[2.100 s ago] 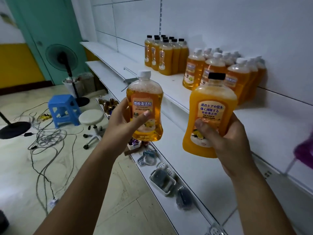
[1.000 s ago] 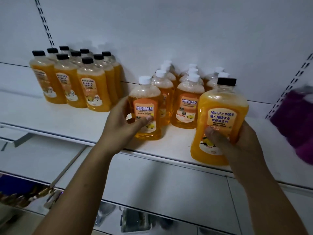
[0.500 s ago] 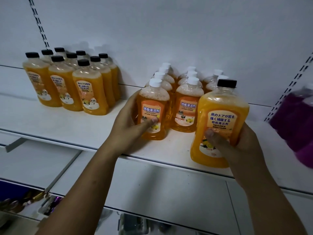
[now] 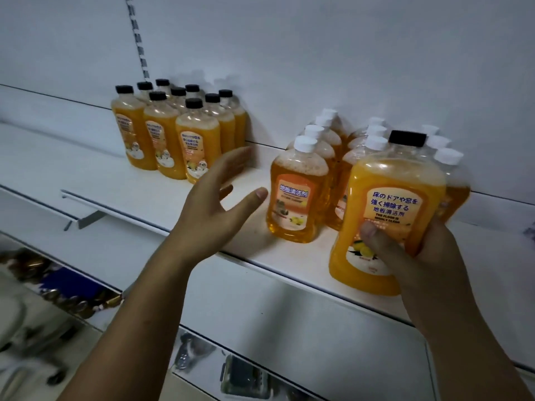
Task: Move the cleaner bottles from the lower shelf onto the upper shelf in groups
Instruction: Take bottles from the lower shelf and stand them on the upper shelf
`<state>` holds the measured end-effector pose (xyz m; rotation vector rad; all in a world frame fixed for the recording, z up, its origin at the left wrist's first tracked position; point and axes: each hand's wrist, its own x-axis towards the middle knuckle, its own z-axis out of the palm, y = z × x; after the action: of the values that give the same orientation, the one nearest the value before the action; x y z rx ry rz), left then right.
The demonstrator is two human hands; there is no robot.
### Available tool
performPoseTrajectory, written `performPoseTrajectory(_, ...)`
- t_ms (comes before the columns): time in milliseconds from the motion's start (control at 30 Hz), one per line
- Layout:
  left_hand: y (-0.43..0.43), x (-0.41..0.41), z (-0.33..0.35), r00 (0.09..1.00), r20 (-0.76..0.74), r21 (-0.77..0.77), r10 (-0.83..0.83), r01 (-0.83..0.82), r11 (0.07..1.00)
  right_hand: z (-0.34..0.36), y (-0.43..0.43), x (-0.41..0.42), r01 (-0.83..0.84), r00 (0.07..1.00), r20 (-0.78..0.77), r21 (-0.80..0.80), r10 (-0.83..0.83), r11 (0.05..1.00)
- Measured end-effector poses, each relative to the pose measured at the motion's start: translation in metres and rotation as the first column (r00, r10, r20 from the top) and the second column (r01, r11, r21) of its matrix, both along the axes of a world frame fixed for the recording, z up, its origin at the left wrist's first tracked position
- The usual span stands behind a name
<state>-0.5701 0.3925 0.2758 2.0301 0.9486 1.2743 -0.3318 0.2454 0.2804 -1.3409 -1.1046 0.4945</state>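
head view: left hand held spread, gripping nothing, just beside white-capped bottle stood on upper shelf; black-capped bottle gripped by right hand, at shelf edge; black-capped group shelved left.

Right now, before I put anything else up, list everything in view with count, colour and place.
Black-capped orange plastic bottles: nine, orange, grouped left on the shelf.
White-capped amber plastic bottles: about ten caps visible, amber, grouped right on the shelf.
Held black-capped orange bottle: one, orange, in front of the white-capped group.
White flat upper shelf: one, white, under both groups.
Slotted wall rail: one, grey, back wall above the left group.
Lower-shelf goods: blurred, uncountable, bottom left.
Left hand: one, open, empty, between the groups.
Right hand: one, grips the held bottle.
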Motion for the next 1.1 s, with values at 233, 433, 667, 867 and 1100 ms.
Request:
performPoseTrajectory(233,-0.031,-0.089,-0.022,0.828,-0.335,0.178,0.449,-0.412,0.894,0.004,0.025,-0.044,-0.304,0.951,-0.037,0.059,0.307,0.951)
performPoseTrajectory(433,-0.066,-0.145,-0.042,0.596,-0.533,0.245,0.601,-0.57,0.784,-0.01,0.06,-0.098,-0.457,0.885,-0.052,0.087,0.462,0.885)
performPoseTrajectory(667,-0.058,-0.205,-0.055,0.448,-0.638,0.288,0.626,-0.615,0.734,-0.016,0.101,-0.168,-0.55,0.826,-0.094,0.081,0.556,0.831)
performPoseTrajectory(867,0.007,-0.265,-0.073,0.54,-0.62,0.233,0.569,-0.566,0.791,-0.021,0.157,-0.235,-0.469,0.866,-0.142,0.095,0.479,0.878)
performPoseTrajectory(1100,0.074,-0.324,-0.079,0.643,-0.638,0.223,0.424,-0.374,0.9,-0.012,0.218,-0.317,-0.328,0.931,-0.117,0.147,0.345,0.933)
